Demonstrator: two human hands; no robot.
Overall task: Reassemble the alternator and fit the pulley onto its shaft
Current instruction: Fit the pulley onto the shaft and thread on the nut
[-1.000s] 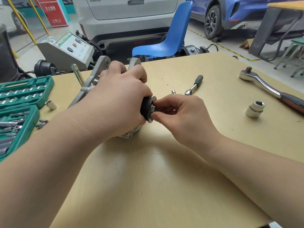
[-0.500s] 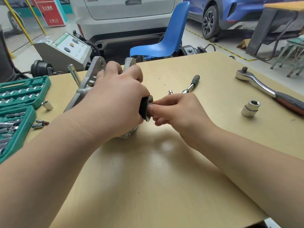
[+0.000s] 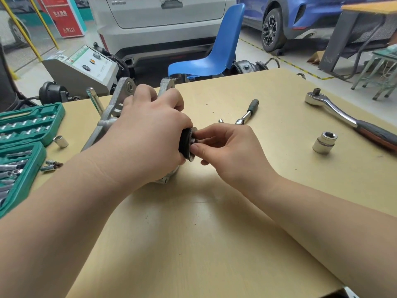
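Left hand (image 3: 148, 138) grips the alternator (image 3: 111, 117); right hand (image 3: 227, 151) fingertips pinch the pulley (image 3: 185, 143) nut

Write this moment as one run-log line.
left hand grips alternator | right hand fingers pinch at nut on pulley | large socket, ratchet idle on table
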